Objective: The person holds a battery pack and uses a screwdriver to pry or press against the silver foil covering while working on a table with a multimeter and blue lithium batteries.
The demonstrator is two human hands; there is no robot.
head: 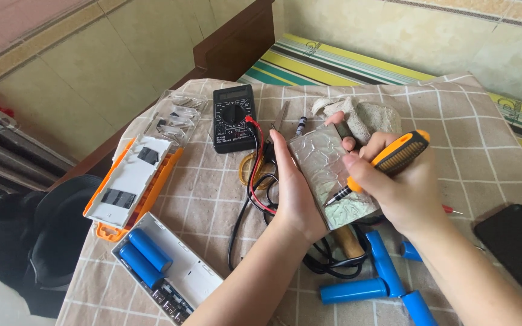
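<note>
While the left hand [297, 193] cups a flat, foil-wrapped pack [330, 175] from its left edge, palm turned inward and fingers wrapped round behind it so that only their tips show past the far edge, the right hand [394, 187] is closed round the orange-and-black handle of a screwdriver [382, 162]; the pack's long axis runs from the upper left, away from the person, down to the lower right, tilted a little off upright; the screwdriver lies across that axis, its handle up and to the right of the pack, its metal tip pointing down and left and resting on the pack's lower right part, near the edge; so the tool comes at the pack from the right, and the right hand is the one on the working side, the left merely steadying.

To the left of the pack lie a black multimeter [234, 118] with red and black leads [255, 181] trailing under the left wrist, and further left an orange-and-white case [131, 181] and a white housing [170, 265] holding two blue cylindrical cells [146, 256]; below the pack more loose blue cells [373, 278] lie on the checked cloth [212, 199] over the table; a dark phone [518, 247] sits well to the right.
</note>
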